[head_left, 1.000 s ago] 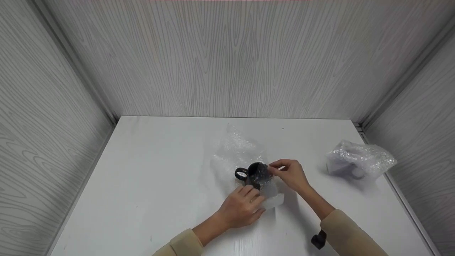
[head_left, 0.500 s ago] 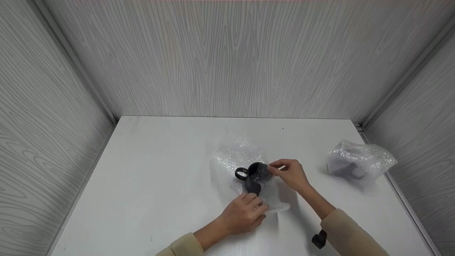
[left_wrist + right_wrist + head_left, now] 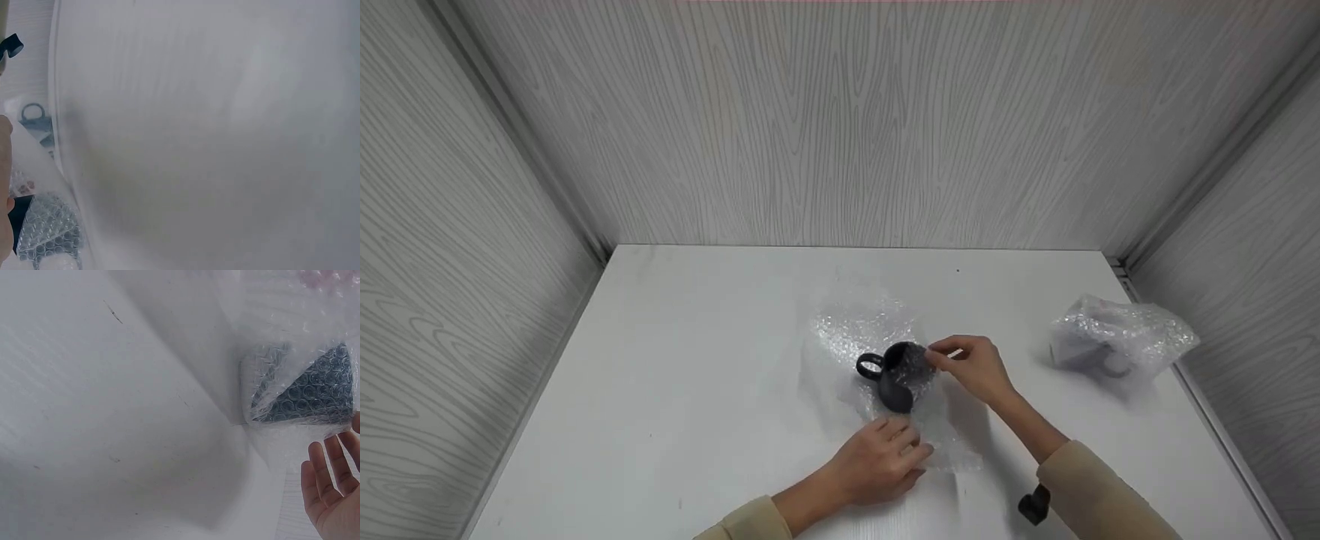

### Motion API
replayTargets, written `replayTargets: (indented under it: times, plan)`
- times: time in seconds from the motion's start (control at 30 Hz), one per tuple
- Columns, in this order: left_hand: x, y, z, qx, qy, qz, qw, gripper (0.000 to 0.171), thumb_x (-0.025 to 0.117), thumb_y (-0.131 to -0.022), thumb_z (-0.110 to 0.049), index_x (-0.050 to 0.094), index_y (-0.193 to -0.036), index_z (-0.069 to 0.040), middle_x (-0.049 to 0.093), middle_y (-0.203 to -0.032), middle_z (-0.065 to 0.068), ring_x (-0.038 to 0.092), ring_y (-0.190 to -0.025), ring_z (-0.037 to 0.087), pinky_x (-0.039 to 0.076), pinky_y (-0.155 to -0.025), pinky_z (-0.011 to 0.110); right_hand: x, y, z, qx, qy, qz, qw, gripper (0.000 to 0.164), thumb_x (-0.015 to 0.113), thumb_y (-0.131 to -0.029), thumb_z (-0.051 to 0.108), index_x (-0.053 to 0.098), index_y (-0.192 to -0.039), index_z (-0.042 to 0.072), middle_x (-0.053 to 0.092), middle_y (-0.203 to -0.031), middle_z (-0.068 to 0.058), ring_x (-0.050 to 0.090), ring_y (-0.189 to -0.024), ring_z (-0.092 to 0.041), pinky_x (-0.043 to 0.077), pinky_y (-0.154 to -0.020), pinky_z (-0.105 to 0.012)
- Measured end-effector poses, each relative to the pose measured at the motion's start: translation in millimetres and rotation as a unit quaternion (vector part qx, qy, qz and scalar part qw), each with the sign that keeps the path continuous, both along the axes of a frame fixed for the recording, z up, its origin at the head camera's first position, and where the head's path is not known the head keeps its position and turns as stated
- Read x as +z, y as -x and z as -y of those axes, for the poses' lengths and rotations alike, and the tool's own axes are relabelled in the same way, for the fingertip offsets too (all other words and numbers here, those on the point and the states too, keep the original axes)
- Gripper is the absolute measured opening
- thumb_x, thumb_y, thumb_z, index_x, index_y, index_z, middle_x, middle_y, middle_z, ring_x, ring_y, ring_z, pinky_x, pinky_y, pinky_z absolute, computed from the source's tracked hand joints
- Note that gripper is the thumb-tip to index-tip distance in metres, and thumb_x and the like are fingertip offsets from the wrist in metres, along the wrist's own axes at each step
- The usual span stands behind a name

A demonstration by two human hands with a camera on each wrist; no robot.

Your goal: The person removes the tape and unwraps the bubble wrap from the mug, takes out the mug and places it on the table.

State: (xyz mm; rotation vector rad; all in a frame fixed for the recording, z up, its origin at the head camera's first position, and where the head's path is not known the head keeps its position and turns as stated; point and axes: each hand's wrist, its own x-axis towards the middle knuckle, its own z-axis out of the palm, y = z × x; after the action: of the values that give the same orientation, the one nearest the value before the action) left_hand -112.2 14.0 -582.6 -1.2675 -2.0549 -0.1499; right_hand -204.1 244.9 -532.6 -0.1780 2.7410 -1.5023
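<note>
A black mug (image 3: 910, 363) lies on its side on a sheet of bubble wrap (image 3: 847, 330), its ring handle toward the left. Bubble wrap covers its right side. Below its mouth, a dark rounded piece (image 3: 895, 395) shows uncovered. My left hand (image 3: 877, 461) holds the near part of the wrap with bent fingers, just below that dark piece. At the mug's right side, my right hand (image 3: 971, 367) pinches the wrap between thumb and index finger. In the right wrist view, the wrapped mug (image 3: 315, 391) shows beside the fingertips.
Another bubble-wrapped bundle (image 3: 1121, 337) sits at the right edge of the white table (image 3: 682, 360), with a ring handle visible through it. A small black object (image 3: 1034, 505) shows at the right sleeve. Wood-grain panels (image 3: 840, 127) enclose the back and sides.
My left hand has moved toward me, drawing the near wrap off the dark rounded piece, which was partly hidden before. The near flap now lies flatter. My right hand and the mug have barely moved.
</note>
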Motion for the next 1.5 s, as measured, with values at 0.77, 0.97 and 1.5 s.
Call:
replayTargets:
  times: [0.77,0.97,1.5]
  plan:
    - [-11.3,-5.9,-6,-0.003,0.029,-0.003,0.9996,0.028,0.075,-0.088,-0.047,0.073,-0.108,-0.028,0.068,-0.095,-0.01,0.066,-0.092,0.009,0.052,-0.076,0.025,0.8,0.3,1,-0.013,-0.015,0.008,1.0,0.019,0.082,-0.093,0.026,0.083,-0.105,0.012,0.082,-0.104,-0.008,0.073,-0.077,-0.008,0.054,-0.067,-0.021]
    - [-12.3,-6.1,-7,0.005,0.041,0.014,0.9991,0.025,0.073,-0.091,-0.044,0.073,-0.111,-0.03,0.069,-0.096,-0.01,0.066,-0.092,0.008,0.051,-0.074,0.024,0.9,1.0,1,-0.019,-0.012,0.016,1.0,0.017,0.082,-0.092,0.025,0.083,-0.105,0.014,0.082,-0.105,-0.006,0.073,-0.077,-0.009,0.055,-0.069,-0.022]
    - [-6.6,-4.7,-4,-0.004,0.028,0.008,0.9996,0.033,0.074,-0.089,-0.055,0.073,-0.11,-0.029,0.069,-0.1,-0.01,0.067,-0.091,0.008,0.051,-0.075,0.024,1.8,1.1,1,-0.008,-0.011,0.009,1.0,0.017,0.081,-0.094,0.024,0.083,-0.106,0.013,0.082,-0.101,-0.007,0.075,-0.078,-0.013,0.056,-0.069,-0.022]
